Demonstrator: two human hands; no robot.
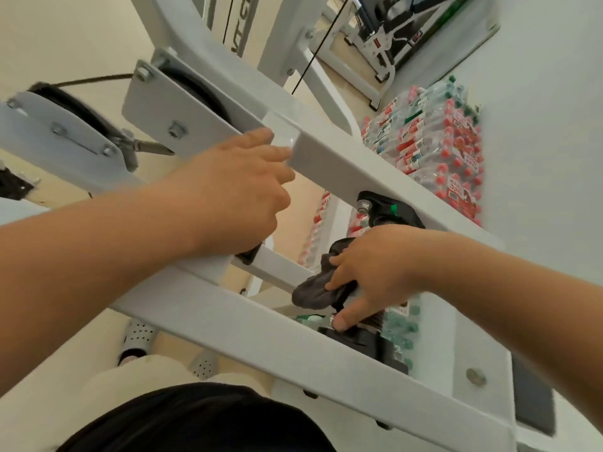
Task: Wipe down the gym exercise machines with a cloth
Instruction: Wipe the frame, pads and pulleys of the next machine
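Note:
A white steel exercise machine frame (pixel 342 158) crosses the head view in two slanted beams, with black pulleys at the upper left. My left hand (pixel 238 194) reaches between the beams, its fingertips touching the upper beam's edge; whether it grips anything is hidden. My right hand (pixel 368 272) holds a dark grey cloth (pixel 313 288), wrapped around a white crossbar (pixel 277 267) between the beams, thumb pointing down toward a black fitting.
Shrink-wrapped packs of bottles with red and green caps (pixel 440 148) are stacked against the white wall on the right. Another machine (pixel 375 37) stands at the far top. My feet in perforated white slippers (pixel 138 337) stand on the beige floor below.

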